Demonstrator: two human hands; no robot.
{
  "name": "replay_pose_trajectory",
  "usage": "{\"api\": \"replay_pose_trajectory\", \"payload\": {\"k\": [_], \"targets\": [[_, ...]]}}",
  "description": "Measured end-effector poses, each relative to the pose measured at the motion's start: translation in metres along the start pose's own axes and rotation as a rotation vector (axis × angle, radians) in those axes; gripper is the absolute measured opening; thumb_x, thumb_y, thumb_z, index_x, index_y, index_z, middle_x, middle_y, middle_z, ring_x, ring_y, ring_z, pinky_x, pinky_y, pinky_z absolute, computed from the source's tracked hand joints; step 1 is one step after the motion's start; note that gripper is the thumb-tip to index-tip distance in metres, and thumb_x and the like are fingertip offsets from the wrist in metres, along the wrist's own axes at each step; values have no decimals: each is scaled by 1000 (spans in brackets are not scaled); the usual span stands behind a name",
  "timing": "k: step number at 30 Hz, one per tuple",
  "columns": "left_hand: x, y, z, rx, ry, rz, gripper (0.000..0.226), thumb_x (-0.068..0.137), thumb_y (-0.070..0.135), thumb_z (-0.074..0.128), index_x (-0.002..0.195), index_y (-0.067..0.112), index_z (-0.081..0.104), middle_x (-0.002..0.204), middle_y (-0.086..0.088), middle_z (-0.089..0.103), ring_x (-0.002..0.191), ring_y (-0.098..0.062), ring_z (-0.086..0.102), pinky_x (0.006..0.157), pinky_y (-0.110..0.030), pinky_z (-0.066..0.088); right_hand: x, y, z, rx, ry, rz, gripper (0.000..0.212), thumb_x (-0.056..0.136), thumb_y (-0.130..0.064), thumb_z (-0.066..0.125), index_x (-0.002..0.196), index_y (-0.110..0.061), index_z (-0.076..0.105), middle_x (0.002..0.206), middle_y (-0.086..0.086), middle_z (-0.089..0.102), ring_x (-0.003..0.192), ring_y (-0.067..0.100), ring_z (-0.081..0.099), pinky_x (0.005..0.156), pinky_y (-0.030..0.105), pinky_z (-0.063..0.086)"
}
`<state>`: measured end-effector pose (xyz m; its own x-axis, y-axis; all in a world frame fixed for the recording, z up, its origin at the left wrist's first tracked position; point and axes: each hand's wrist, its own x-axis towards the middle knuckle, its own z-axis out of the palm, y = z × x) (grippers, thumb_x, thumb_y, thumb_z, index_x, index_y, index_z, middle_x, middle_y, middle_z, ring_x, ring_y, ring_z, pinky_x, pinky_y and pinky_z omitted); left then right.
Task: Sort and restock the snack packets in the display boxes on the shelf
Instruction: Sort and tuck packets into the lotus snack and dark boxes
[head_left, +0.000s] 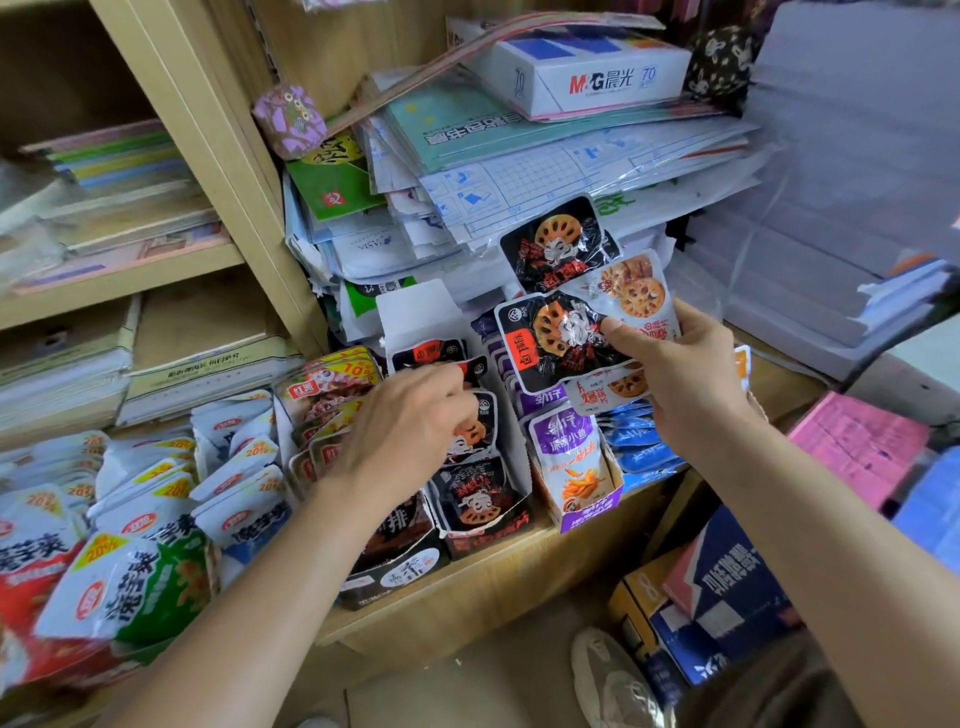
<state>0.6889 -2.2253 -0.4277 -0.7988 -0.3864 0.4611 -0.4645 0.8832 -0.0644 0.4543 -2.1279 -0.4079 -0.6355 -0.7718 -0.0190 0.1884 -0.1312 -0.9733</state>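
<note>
My right hand (685, 374) grips a fan of lotus-root snack packets above the shelf: two black packets (556, 338) and white packets (636, 291) behind them. My left hand (405, 421) reaches into the white display box (415, 312) of black lotus-root packets (475, 499), its curled fingers down among the packets at the back of the row. Whether it pinches one is hidden. To the right stands a purple display box (587, 514) with purple and orange fish-snack packets (569, 452).
Blue packets (636, 441) lie right of the purple box. Red and brown packets (327, 395) and white, green and red bags (130, 545) fill the shelf on the left. Stacked papers and an M&G box (587, 73) tower behind. Cartons (717, 597) sit on the floor.
</note>
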Motion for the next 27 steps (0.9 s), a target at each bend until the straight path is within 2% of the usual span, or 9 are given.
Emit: {"api": "replay_pose_trajectory", "payload": {"k": [3, 5, 8, 10, 13, 18, 20, 23, 27], "targets": [[-1, 7, -4, -79, -160, 9, 20, 80, 6, 77, 92, 22, 76, 85, 7, 68, 77, -19, 66, 57, -34, 56, 0, 0, -1, 4, 0, 2, 24, 89, -11, 75, 112, -16, 71, 105, 1, 78, 93, 24, 76, 74, 44, 62], [2, 11, -11, -125, -248, 22, 24, 84, 17, 77, 104, 29, 76, 108, 12, 72, 96, -15, 69, 68, -32, 57, 1, 1, -2, 4, -2, -3, 18, 90, -10, 75, 106, -18, 72, 103, 2, 78, 93, 26, 75, 71, 41, 62], [10, 9, -12, -148, -486, 88, 32, 95, 32, 67, 126, 35, 66, 132, 15, 60, 121, -11, 54, 94, -34, 49, 0, 2, -3, -18, -3, -2, 15, 90, -10, 74, 102, -19, 72, 103, 4, 78, 94, 28, 75, 74, 45, 62], [19, 3, -9, -212, -643, 116, 36, 97, 38, 64, 133, 34, 62, 129, 14, 60, 122, -9, 48, 100, -29, 41, -1, 3, -4, -26, 7, 4, 15, 89, -9, 74, 101, -19, 73, 103, 5, 78, 96, 29, 74, 77, 47, 61], [27, -7, 1, -361, -770, 116, 40, 98, 44, 61, 136, 32, 61, 129, 13, 60, 121, -9, 46, 103, -30, 39, -7, 6, -3, -58, 20, -13, 17, 89, -8, 74, 104, -17, 73, 104, 7, 77, 96, 29, 74, 77, 46, 61], [20, -11, 16, -347, -939, 109, 71, 75, 88, 39, 135, 52, 50, 122, 10, 49, 119, -16, 39, 105, -39, 41, -16, 12, 5, -137, 30, -76, 16, 89, -7, 74, 101, -17, 73, 99, 5, 78, 91, 28, 75, 76, 47, 63], [21, -10, 16, -313, -999, 100, 69, 77, 88, 41, 137, 55, 45, 122, 7, 42, 122, -19, 34, 113, -39, 32, -18, 15, 10, -163, 13, -90, 17, 89, -7, 74, 105, -15, 72, 101, 6, 78, 92, 29, 75, 77, 49, 63], [26, -6, 15, -316, -1073, 130, 55, 90, 74, 47, 140, 52, 45, 119, 6, 37, 118, -18, 25, 114, -41, 19, -19, 18, 13, -166, -11, -111, 20, 90, -7, 74, 109, -12, 72, 105, 10, 77, 96, 33, 74, 80, 56, 61], [24, -7, 22, -321, -1165, 135, 57, 84, 81, 40, 134, 55, 45, 130, 2, 45, 138, -32, 18, 117, -51, 16, -20, 19, 11, -204, -1, -160, 17, 89, -6, 75, 104, -14, 73, 102, 12, 77, 94, 39, 73, 80, 62, 59]]}}
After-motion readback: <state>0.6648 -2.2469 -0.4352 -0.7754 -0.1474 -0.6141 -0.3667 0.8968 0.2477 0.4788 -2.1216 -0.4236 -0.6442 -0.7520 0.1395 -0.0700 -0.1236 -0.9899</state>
